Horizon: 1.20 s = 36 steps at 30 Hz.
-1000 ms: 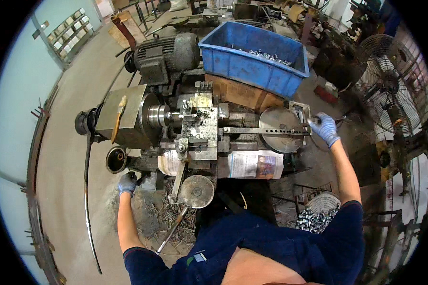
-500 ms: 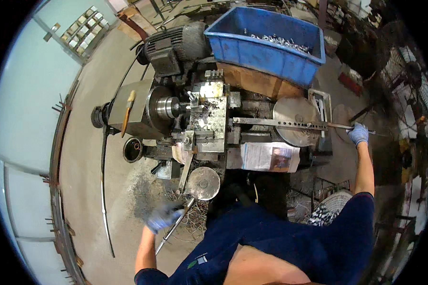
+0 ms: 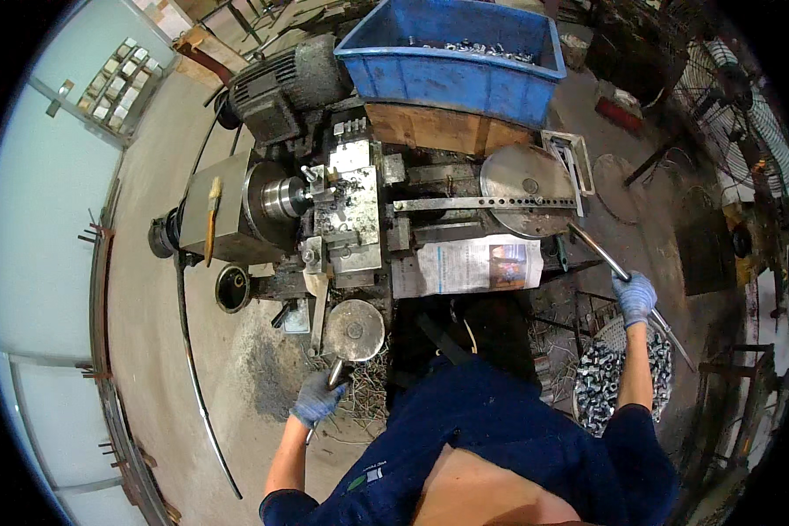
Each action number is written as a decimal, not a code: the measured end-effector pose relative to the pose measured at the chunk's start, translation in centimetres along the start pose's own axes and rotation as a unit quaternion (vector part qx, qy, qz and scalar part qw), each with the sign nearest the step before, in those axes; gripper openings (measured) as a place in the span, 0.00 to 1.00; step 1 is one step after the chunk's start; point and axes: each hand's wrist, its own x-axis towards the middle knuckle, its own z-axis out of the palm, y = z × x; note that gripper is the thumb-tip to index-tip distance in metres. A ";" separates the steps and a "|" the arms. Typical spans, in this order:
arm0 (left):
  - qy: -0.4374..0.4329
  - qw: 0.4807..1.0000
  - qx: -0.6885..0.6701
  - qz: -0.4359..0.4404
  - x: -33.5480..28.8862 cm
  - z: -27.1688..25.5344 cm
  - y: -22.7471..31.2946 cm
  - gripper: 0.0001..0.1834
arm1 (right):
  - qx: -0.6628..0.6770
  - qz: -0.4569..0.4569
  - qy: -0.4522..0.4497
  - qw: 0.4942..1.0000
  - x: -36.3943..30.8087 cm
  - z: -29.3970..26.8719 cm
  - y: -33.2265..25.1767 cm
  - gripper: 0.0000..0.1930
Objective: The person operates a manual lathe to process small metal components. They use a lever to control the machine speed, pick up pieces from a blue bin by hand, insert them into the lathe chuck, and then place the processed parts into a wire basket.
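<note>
My gloved right hand (image 3: 634, 298) is closed round a long metal lever (image 3: 600, 250), which slants down and right from the large round disc (image 3: 508, 180). A flat bar (image 3: 465, 202) with a row of holes crosses that disc. My gloved left hand (image 3: 318, 399) is wrapped round a slim metal handle (image 3: 335, 372) below a smaller round plate (image 3: 355, 330). Between my hands and the motor is a small lathe-like machine with a chuck (image 3: 280, 197) and a cross slide (image 3: 352, 210) dusted with dark chips.
A blue bin (image 3: 451, 79) of small metal parts stands on a wooden block (image 3: 451, 129) behind the machine. A brush (image 3: 212, 219) lies on the headstock. Newspaper (image 3: 465, 266) covers the near ledge. A basket of metal parts (image 3: 618, 377) is beside my right forearm.
My right hand has moved nearer and left, swinging the lever from level to slanting. My left hand, blurred before, is now on the handle. The whole view has shifted slightly.
</note>
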 end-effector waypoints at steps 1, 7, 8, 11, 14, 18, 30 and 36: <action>0.000 1.000 0.003 -0.007 0.1 0.0 0.3 0.18 | 0.012 -0.005 -0.005 1.000 -0.3 -0.5 -0.3 0.24; -0.005 0.999 0.039 -0.013 -0.3 -0.6 1.4 0.15 | 0.034 -0.036 0.039 0.998 -1.5 -0.2 -0.7 0.26; -0.006 1.000 0.026 -0.010 -0.3 -0.7 2.5 0.15 | 0.024 -0.039 0.049 0.998 -1.7 0.1 -1.2 0.27; -0.015 1.000 -0.011 0.005 -0.6 -1.4 4.5 0.14 | -0.034 -0.062 0.114 0.991 -0.3 1.1 -3.3 0.29; -0.013 1.000 0.014 0.025 -0.8 -0.7 1.6 0.13 | -0.058 -0.093 0.118 0.987 4.2 1.9 -2.4 0.28; -0.025 0.999 0.044 0.007 -0.6 -0.8 1.7 0.12 | -0.106 -0.110 0.108 0.982 11.6 -1.2 -5.7 0.23; 0.002 0.990 -0.134 -0.049 2.0 -5.4 -1.5 0.24 | -0.013 -0.222 0.183 0.958 11.3 0.2 -11.8 0.38; 0.194 0.936 0.273 -0.107 9.7 -12.0 -12.4 0.30 | 0.093 -0.170 0.132 0.972 3.1 5.6 -6.4 0.27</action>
